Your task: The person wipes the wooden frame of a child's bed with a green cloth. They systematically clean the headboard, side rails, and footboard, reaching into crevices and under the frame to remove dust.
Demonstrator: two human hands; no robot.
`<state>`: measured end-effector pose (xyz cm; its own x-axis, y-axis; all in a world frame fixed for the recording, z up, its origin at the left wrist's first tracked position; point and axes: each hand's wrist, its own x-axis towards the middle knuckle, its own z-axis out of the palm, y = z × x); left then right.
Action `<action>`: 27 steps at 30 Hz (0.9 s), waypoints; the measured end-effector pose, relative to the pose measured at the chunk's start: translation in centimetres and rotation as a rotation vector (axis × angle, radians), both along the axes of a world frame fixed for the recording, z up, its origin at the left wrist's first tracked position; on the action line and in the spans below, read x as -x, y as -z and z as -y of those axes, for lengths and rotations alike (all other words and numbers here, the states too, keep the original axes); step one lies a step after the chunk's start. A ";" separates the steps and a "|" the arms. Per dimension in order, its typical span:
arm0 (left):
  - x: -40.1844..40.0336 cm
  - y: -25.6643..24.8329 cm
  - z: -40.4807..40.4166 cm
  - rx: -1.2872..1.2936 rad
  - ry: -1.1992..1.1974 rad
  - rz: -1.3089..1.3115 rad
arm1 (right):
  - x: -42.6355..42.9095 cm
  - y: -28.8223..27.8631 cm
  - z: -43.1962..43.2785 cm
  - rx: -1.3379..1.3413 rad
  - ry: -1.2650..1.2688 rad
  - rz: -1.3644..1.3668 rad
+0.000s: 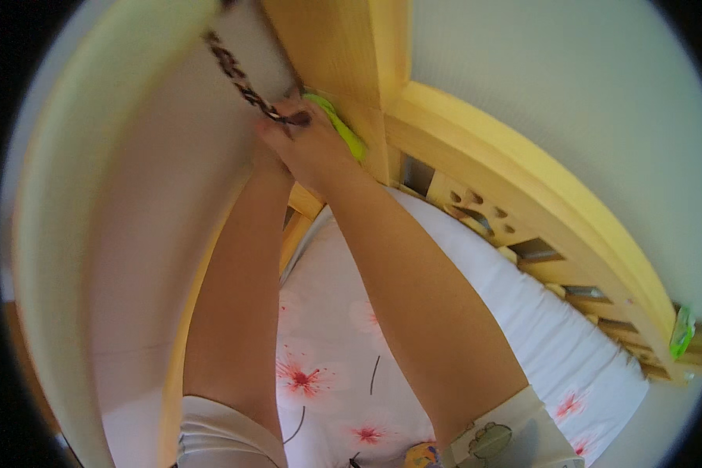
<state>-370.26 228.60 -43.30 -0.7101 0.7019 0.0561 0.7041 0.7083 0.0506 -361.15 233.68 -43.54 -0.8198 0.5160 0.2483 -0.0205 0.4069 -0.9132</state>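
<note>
My right hand [322, 149] is raised against the corner of a light wooden bed post [351, 58], fingers curled and partly hidden. My left hand [269, 152] is beside and behind it, mostly covered. A bright green piece, perhaps cloth [344, 131], shows between my right hand and the wood; whether a hand grips it is unclear. A twisted brown, black and tan strand [234, 70] hangs down from the upper left, its dark end overlapping my right hand. Whether it is held cannot be told.
Below my arms lies a white bed sheet [339, 362] with red flower prints. A curved wooden rail [520, 158] with paw-shaped cutouts borders it on the right. Another green item [682, 332] rests at its far end. A pale curved edge [52, 234] fills the left side.
</note>
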 end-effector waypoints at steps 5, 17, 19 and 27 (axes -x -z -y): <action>-1.1 0.1 3.4 -0.026 -0.043 0.019 | 0.3 2.2 0.8 -0.305 0.082 0.043; -7.3 2.4 25.4 -0.295 -0.058 -0.209 | -4.0 0.7 18.4 -0.574 -0.297 0.276; -7.7 4.7 31.6 -0.431 -0.156 -0.103 | -4.8 0.6 23.8 -0.603 -0.296 0.265; -15.5 1.3 48.5 -0.460 -0.157 -0.053 | -8.6 -0.8 39.9 -0.745 -0.491 0.284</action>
